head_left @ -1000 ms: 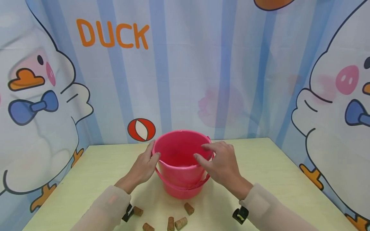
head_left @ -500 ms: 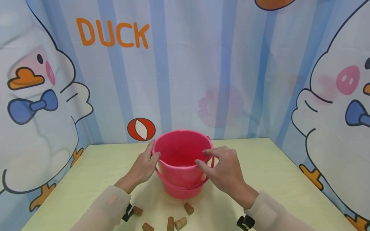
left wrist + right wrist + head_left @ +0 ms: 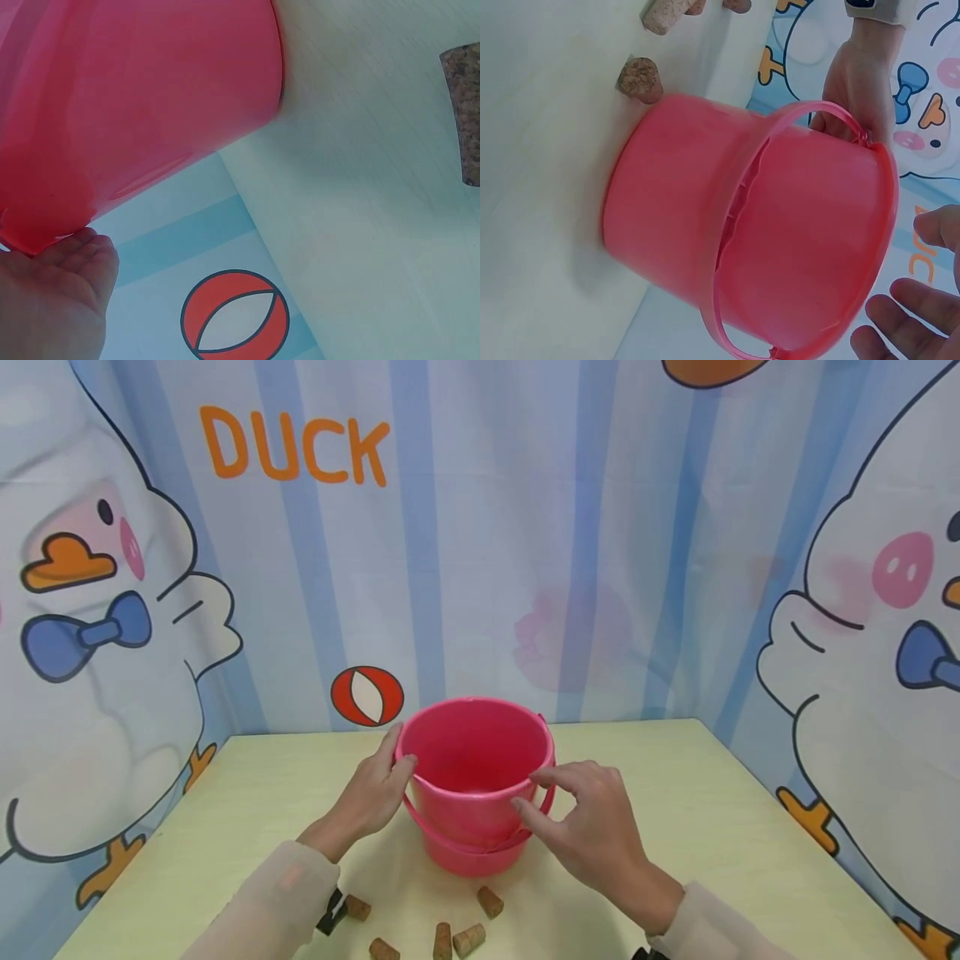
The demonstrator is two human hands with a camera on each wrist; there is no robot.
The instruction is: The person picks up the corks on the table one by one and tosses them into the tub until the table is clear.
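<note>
A pink plastic bucket [image 3: 468, 817] stands upright on the table, its handle [image 3: 714, 255] hanging down across the near side. At the left rim my left hand [image 3: 371, 792] holds the bucket, thumb over the edge and fingers around the outside. In the left wrist view, the fingers [image 3: 79, 259] of that hand curl against the rim. My right hand [image 3: 596, 822] hovers just off the bucket's right front rim, thumb and fingers spread apart with nothing between them. The right wrist view shows a gap between its fingertips [image 3: 900, 319] and the rim.
Several corks lie on the pale yellow table [image 3: 300, 768] in front of the bucket, among them one cork [image 3: 491, 902] close to its base. Another cork [image 3: 357, 908] is beside the left wrist. A striped duck-print curtain [image 3: 487, 527] encloses the back and sides.
My right hand has drawn back from over the right rim, moving down and slightly right, toward the near side. The left hand and the bucket have stayed in place.
</note>
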